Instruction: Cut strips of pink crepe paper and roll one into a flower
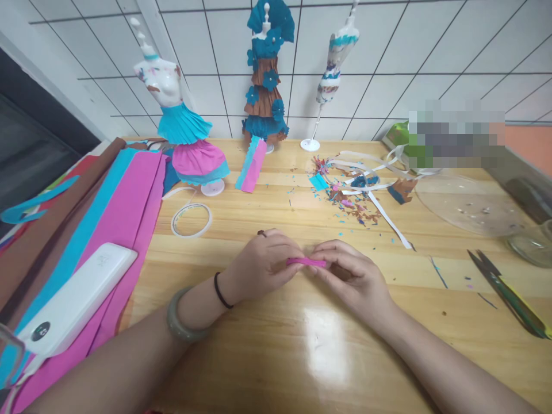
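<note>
Between my two hands, just above the wooden table, is a small folded strip of pink crepe paper (307, 261). My left hand (269, 261) pinches its left part between thumb and fingers. At its right part, my right hand (351, 273) pinches it too, with the fingertips of both hands close together. A roll of tape (192, 220) lies beyond my left hand. Behind it stands a mannequin (159, 80) in a blue and pink pleated paper skirt (200, 161). A blue and pink strip (252, 165) leans near the middle mannequin (265, 86), dressed in blue and brown ruffles.
A bare mannequin (338, 63) stands at the back right. Paper scraps (351, 201) and white ribbon (388, 221) lie before it. Scissors (506, 293) rest at the right, near a clear tray (466, 204). Crepe sheets (125, 213) and a white power bank (81, 299) are at left.
</note>
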The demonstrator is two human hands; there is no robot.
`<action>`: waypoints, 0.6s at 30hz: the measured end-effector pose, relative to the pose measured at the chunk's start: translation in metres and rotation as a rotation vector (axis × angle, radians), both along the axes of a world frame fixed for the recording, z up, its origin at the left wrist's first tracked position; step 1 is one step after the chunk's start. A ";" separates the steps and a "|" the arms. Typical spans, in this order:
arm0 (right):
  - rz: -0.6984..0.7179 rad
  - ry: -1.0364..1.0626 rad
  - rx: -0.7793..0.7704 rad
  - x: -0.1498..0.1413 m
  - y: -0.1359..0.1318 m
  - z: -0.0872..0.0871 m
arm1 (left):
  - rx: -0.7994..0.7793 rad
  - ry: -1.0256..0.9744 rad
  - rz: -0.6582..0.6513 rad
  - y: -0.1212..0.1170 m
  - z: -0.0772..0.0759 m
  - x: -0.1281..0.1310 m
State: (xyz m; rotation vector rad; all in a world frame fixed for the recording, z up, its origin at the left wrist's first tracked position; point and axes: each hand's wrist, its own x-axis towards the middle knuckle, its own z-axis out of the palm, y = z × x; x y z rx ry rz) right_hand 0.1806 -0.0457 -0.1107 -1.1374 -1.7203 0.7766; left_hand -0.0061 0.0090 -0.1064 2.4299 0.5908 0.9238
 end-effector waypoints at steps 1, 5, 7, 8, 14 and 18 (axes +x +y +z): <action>-0.004 0.000 0.002 0.000 0.000 0.000 | -0.009 -0.022 0.005 0.000 0.001 0.000; -0.022 0.006 0.005 -0.001 0.000 0.001 | -0.019 -0.069 0.029 0.000 0.000 0.002; -0.030 0.015 0.010 0.000 0.000 0.000 | -0.028 -0.089 0.031 0.001 -0.001 0.002; -0.033 0.020 0.013 0.000 0.001 0.000 | -0.034 -0.099 0.030 0.001 -0.001 0.002; -0.038 0.030 0.017 0.002 0.001 0.000 | -0.118 -0.094 0.051 0.002 -0.002 -0.001; -0.045 0.040 -0.006 0.003 0.001 0.002 | -0.144 -0.068 0.065 0.002 -0.002 -0.002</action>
